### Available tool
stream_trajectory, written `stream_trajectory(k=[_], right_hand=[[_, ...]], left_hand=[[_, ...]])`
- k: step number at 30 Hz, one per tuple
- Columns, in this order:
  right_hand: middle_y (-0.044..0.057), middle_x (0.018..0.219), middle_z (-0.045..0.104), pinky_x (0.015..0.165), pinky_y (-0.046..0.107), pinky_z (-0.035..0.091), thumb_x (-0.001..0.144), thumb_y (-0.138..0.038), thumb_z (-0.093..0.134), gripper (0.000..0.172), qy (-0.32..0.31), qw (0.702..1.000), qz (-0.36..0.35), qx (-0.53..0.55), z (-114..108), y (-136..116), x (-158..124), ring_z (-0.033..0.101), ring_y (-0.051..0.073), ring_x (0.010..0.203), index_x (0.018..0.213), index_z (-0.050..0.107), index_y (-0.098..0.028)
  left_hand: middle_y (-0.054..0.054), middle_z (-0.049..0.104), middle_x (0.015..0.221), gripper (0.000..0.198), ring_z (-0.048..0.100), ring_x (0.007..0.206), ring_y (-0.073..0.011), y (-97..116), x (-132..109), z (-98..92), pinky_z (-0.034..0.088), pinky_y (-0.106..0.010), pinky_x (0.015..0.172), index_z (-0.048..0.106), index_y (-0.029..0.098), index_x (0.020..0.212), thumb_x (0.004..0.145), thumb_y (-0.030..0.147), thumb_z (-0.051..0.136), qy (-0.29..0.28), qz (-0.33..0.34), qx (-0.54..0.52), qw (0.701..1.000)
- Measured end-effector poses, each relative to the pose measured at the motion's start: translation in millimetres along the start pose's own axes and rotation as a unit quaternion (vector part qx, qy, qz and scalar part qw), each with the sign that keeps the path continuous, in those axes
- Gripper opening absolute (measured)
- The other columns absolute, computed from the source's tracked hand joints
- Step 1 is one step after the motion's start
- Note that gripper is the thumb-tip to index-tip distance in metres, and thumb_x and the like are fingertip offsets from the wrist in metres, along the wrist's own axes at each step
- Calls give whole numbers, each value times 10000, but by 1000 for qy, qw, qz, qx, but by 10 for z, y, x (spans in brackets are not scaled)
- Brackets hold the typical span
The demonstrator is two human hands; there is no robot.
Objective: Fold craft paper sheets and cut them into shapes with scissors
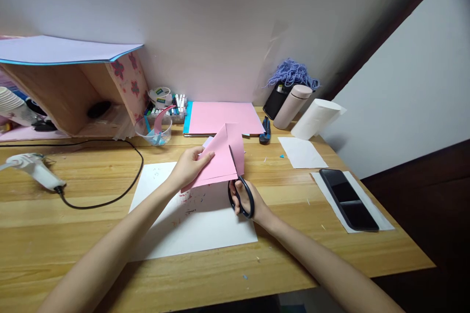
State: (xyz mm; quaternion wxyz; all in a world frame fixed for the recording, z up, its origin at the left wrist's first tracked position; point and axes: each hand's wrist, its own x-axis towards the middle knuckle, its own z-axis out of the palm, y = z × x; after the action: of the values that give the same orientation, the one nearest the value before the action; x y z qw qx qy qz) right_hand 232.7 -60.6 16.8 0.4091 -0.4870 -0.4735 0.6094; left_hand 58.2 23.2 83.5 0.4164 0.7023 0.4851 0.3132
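Head view, left hand (191, 166) pinching a folded pink paper sheet (220, 159) held above a white paper sheet (198, 225) on the wooden desk (91, 234), right hand (246, 198) closed through black-handled scissors (240, 190), blade up against the pink fold, 1 black phone (348, 198) well apart to the right.

On the table (44, 234), a glue gun (35, 168) lies near the left edge — a phone (348, 199) by the right edge — a bottle (292, 106) and paper roll (315, 118) at the back right corner.
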Motion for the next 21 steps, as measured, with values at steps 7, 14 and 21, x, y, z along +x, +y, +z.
stream_trajectory(k=[7, 14, 21], right_hand=[[-76, 487, 406, 335, 201, 426, 587, -840, 348, 672, -10, 999, 18, 29, 1, -17, 22, 440, 68, 333, 711, 419, -184], [-70, 487, 407, 333, 182, 408, 662, -792, 342, 621, 8, 1000, 6, 5, -15, 10, 8, 451, 64, 331, 690, 415, -177], [-80, 472, 391, 317, 160, 383, 682, -769, 365, 591, 10, 1000, -13, -16, -6, -31, -23, 434, 54, 313, 686, 404, -180]], left_hand=[[-1, 556, 653, 389, 475, 600, -137, 46, -31, -7, 340, -222, 526, 615, 129, 737, 735, 505, 515, -18, -14, 3, 1000], [4, 548, 612, 410, 485, 567, -139, 21, -47, 21, 369, -236, 514, 632, 122, 746, 709, 520, 540, -19, -23, -14, 999], [-21, 600, 747, 428, 520, 654, -153, 6, -34, -40, 373, -228, 543, 637, 137, 847, 765, 527, 481, -69, -28, -8, 997]])
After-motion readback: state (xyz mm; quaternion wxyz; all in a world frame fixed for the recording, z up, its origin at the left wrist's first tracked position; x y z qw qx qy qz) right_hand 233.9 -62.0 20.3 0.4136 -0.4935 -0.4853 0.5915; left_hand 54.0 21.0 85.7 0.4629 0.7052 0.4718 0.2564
